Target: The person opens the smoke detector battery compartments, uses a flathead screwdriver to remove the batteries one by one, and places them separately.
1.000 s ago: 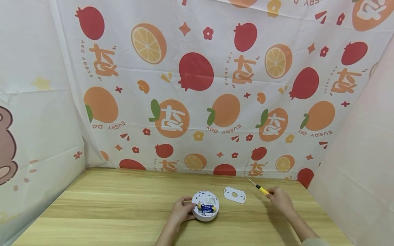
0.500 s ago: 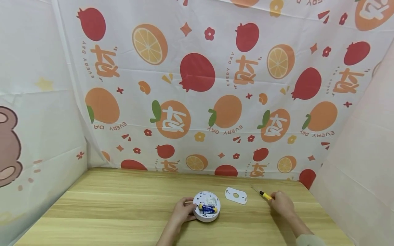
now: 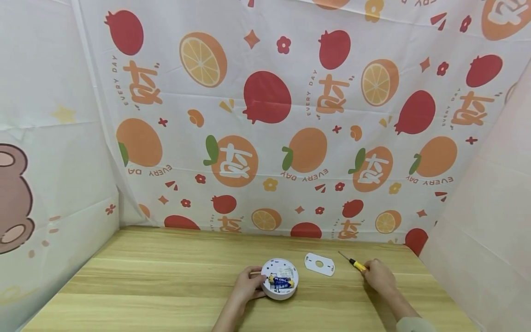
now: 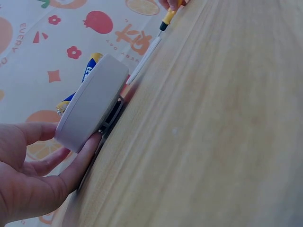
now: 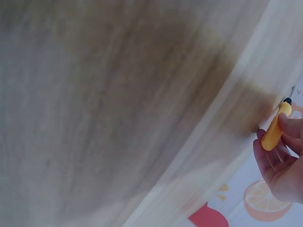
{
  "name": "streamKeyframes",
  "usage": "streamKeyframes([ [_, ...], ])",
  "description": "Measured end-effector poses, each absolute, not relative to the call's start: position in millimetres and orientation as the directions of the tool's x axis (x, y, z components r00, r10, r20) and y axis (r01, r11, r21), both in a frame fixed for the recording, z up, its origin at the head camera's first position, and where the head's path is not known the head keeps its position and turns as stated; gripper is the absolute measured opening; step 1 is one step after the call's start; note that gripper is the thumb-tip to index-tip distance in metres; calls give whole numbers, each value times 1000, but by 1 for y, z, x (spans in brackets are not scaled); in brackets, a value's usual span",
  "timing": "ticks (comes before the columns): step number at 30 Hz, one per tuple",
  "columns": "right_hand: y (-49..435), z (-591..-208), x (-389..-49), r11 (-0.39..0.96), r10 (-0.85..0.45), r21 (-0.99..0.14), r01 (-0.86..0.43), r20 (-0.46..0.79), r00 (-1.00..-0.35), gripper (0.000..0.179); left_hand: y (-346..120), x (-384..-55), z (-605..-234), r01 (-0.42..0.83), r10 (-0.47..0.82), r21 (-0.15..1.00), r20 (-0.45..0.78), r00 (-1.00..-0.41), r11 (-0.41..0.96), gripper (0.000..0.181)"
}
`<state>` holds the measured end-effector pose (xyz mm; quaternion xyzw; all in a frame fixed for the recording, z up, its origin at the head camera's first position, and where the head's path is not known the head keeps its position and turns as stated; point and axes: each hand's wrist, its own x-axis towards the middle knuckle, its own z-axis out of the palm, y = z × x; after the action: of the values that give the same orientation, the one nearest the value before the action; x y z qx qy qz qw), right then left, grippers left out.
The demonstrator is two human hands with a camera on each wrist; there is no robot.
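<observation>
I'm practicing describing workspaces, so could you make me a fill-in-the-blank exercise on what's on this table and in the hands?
1. The round white device is held by the person's ____.
2. The batteries on that device are mostly ____ in colour.
3. The flat white plate has a round ____ in its middle.
4. The screwdriver in the right hand has a ____ handle.

Missing words: left hand; blue; hole; yellow.
</observation>
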<state>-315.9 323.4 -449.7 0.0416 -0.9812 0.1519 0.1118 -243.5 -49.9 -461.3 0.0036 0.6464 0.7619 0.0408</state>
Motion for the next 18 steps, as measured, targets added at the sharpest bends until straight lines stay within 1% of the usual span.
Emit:
streamKeyframes([
  [12,322,-451,-312,948,-35,-299,-106,233,-972,15,-49,-241,-461,-60,56,987,-52,-997,-152,40],
  [18,323,-452,-312,954,-49,-277,-115,236,-971,15,-49,-241,-461,-65,54,988,-58,-997,-143,41],
])
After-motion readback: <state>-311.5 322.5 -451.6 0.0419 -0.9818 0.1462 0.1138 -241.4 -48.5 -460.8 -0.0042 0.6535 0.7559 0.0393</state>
